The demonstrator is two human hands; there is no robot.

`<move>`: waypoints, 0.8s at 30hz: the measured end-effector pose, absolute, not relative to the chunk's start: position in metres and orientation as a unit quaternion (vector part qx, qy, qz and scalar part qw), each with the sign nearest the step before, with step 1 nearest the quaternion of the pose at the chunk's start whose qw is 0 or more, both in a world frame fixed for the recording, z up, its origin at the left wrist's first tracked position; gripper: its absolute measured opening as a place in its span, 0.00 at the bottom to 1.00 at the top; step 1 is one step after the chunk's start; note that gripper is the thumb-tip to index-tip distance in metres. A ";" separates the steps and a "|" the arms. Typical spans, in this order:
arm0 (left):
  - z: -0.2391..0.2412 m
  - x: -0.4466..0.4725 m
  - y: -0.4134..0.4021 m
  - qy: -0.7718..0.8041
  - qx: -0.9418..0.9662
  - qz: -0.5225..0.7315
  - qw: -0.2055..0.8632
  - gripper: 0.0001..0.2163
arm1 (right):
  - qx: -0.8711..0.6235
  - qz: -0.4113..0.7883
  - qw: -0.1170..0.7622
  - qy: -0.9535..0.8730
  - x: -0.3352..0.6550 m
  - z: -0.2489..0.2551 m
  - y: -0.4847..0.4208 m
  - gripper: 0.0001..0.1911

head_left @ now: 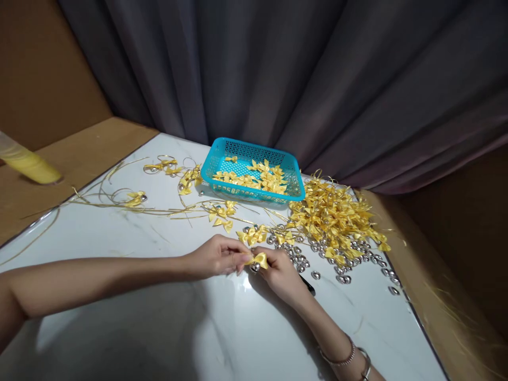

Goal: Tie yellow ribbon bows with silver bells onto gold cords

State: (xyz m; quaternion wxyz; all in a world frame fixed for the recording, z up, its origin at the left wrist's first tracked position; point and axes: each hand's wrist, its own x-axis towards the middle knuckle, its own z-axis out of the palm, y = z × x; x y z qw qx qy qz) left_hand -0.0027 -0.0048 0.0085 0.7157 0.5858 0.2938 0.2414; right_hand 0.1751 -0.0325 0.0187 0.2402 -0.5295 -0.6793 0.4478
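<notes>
Glossy yellow satin, folded into a small bow (pixel 261 260), meets a silvery, rounded metal bell (pixel 254 267) with a hard, mirror-like shine. More bows of the same fabric, their loops pinched at the waist, make a crumpled heap (pixel 333 214) at the right, threaded through with thin gold cord. Loose bells (pixel 299 259), smooth and heart-like or round in outline, scatter along its near side. Stiff gold cords (pixel 159 211) curl and trail across the glossy white, grey-veined counter (pixel 377 317). A turquoise plastic basket (pixel 294 197), rectangular with rounded corners and pierced walls, contains further bows; dark pleated curtain (pixel 254 69) hangs behind it.

The left grip (pixel 217 258) is closed to a pinch, thumb and fingertips on the left end of the bow. The right grip (pixel 282 278) is closed too, its curled fingers grasping the bow's right side; how its hidden fingertips sit cannot be told.

The bow lies directly between the two grips, touching both, with the bell just under its middle. It is on the near side of the basket, left of the heap. A dark handle (pixel 308 286) shows beside the right wrist.
</notes>
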 end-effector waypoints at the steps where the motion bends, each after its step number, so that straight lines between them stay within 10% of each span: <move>1: 0.008 -0.003 -0.005 0.291 0.586 0.240 0.717 0.14 | -0.526 0.446 0.238 -0.683 0.175 0.019 -0.033 0.08; 17: 0.006 -0.003 -0.007 0.294 0.598 0.243 0.705 0.14 | -0.494 0.488 0.240 -0.679 0.182 0.027 -0.032 0.07; 21: 0.005 -0.003 -0.006 0.302 0.574 0.269 0.712 0.14 | -0.463 0.563 0.182 -0.660 0.196 0.048 -0.036 0.35; 24: 0.006 -0.003 -0.005 0.296 0.580 0.272 0.709 0.14 | -0.458 0.576 0.176 -0.654 0.200 0.061 -0.042 0.22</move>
